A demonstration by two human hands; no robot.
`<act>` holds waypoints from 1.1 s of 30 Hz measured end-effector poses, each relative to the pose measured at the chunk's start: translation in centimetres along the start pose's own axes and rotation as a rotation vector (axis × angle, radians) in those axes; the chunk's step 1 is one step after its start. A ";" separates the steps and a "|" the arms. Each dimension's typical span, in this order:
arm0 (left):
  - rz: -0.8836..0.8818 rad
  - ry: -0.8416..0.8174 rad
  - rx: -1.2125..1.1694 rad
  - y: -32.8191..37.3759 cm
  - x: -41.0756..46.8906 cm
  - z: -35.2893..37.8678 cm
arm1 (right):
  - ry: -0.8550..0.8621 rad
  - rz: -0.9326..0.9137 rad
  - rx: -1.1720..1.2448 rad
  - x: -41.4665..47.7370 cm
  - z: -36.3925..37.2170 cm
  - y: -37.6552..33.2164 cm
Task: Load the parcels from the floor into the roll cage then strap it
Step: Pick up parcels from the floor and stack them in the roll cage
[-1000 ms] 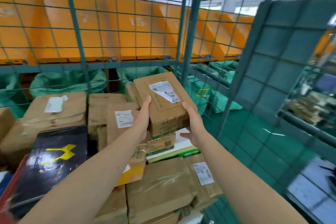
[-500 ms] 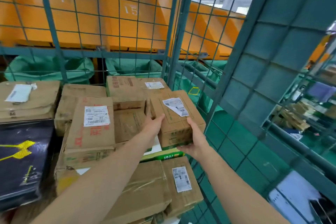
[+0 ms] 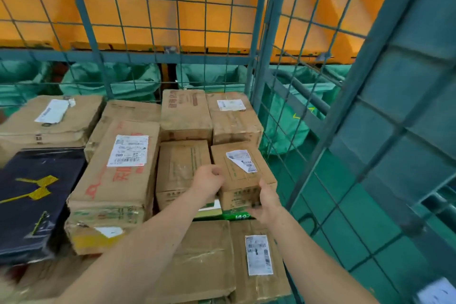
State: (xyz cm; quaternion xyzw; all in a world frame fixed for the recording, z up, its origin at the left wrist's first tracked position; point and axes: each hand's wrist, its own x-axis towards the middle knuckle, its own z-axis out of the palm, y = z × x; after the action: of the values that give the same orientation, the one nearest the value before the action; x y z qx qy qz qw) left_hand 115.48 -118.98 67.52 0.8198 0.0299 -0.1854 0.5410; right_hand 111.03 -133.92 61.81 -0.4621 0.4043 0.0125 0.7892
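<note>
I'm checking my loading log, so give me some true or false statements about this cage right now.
The left hand and right hand both hold the small box. True.
The small box has no label. False: a white label is on its top.
A black parcel lies far left. True.
The small box sits by the cage's left wall. False: it is by the right mesh wall.
</note>
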 end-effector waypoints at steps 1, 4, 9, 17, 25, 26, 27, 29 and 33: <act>0.001 -0.005 0.014 -0.1 0.3 0.0 | -0.025 -0.008 -0.034 -0.8 0.4 -0.2; 0.005 0.002 0.035 -0.1 0.6 0.3 | -0.041 -0.005 -0.120 -1.3 0.9 -0.4; 0.004 0.007 0.012 -0.2 0.3 0.5 | -0.038 0.010 -0.183 -1.6 0.0 -0.2; 0.025 -0.036 -0.123 -0.2 -2.9 0.5 | 0.032 -0.075 -0.183 -6.3 -1.7 0.2; 0.053 -0.263 -0.065 -1.6 -10.2 1.6 | 0.197 -0.273 -0.072 -16.7 -4.2 4.8; 0.075 -0.290 -0.056 -2.1 -11.3 2.0 | 0.221 -0.281 -0.060 -18.1 -4.8 5.9; 0.092 -0.320 -0.051 -2.6 -12.6 2.4 | 0.248 -0.299 -0.050 -19.7 -5.4 7.1; 0.109 -0.394 -0.035 -3.9 -15.5 3.3 | 0.324 -0.314 -0.005 -22.6 -6.9 9.9; 0.154 -0.544 -0.032 -6.9 -22.4 5.0 | 0.464 -0.326 0.062 -29.3 -10.2 15.5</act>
State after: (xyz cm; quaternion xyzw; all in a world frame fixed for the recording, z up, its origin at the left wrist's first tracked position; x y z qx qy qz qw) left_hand 91.55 -117.22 67.24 0.7312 -0.1758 -0.3563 0.5545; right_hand 78.84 -122.18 67.24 -0.4871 0.4946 -0.2329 0.6811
